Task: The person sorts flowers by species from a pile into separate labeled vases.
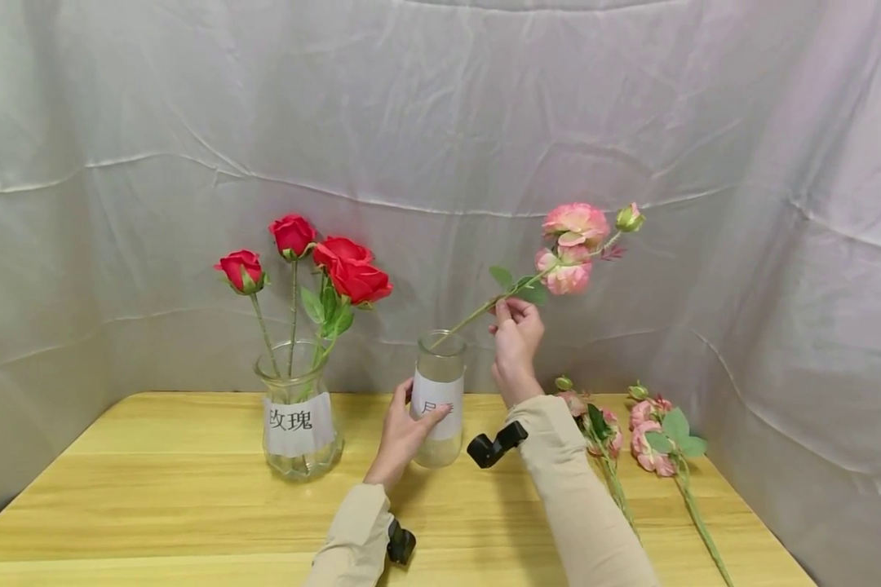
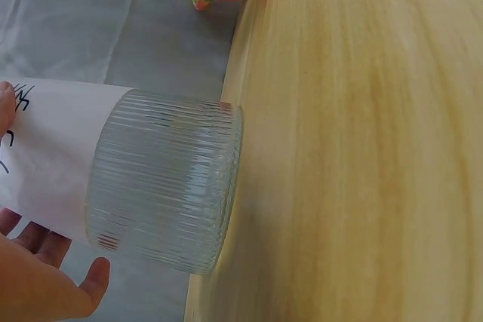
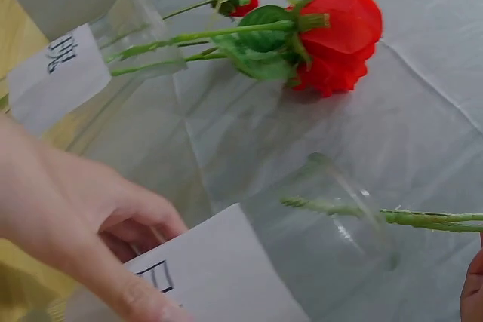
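My left hand [image 1: 405,428] grips a ribbed glass vase [image 2: 162,179] round its white paper label, thumb across the front. The vase stands on the table, and in the left wrist view its base shows beside the wood. Higher up, my right hand [image 1: 517,338] pinches the stem of a pink artificial flower [image 1: 576,224] that has two blooms, a bud and green leaves. That flower leans to the right. The lower tip of its stem [image 3: 332,207] is inside the mouth of the vase, as the right wrist view shows.
Left of my hands stands a second labelled glass vase [image 1: 301,465] with red roses [image 1: 352,273] in it. Pink flower sprays [image 1: 653,444] lie on the table [image 1: 191,505] at the right, partly behind my right sleeve. A grey curtain [image 1: 411,122] hangs behind.
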{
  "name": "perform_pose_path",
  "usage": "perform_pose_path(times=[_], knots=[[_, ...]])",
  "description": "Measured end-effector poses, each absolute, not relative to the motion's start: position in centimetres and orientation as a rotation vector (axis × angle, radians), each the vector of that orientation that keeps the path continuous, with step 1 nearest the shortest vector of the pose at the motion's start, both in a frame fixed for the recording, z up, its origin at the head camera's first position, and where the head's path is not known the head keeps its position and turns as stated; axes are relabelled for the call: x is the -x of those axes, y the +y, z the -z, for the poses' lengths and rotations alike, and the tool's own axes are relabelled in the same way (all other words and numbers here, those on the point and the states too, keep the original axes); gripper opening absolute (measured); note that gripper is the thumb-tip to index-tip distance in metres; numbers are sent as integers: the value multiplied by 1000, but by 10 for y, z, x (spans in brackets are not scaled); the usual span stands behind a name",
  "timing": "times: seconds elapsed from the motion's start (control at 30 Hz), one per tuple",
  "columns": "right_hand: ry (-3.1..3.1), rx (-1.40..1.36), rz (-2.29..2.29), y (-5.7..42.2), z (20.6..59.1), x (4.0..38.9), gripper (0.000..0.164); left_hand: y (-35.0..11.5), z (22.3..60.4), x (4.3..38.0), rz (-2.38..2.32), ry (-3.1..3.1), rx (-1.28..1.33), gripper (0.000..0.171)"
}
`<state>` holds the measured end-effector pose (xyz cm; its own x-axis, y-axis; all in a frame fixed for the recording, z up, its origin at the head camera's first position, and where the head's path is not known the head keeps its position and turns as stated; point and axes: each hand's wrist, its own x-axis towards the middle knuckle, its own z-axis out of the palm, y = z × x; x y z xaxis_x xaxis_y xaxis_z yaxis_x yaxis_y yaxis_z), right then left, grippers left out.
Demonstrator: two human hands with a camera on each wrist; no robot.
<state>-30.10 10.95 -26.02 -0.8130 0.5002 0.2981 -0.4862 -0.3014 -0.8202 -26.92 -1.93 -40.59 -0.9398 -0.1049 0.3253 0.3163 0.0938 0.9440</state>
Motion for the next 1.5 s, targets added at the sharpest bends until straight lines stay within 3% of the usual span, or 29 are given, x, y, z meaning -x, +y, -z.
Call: perform_pose_path(times=[0.6,1.5], knots=[[-1673,-184,-1903,96,282,299,4,-19,407,270,1911,-2073,213,71],[-2021,-357,-1546,105,296,293,14,-20,404,269,1889,-2101,186,71]])
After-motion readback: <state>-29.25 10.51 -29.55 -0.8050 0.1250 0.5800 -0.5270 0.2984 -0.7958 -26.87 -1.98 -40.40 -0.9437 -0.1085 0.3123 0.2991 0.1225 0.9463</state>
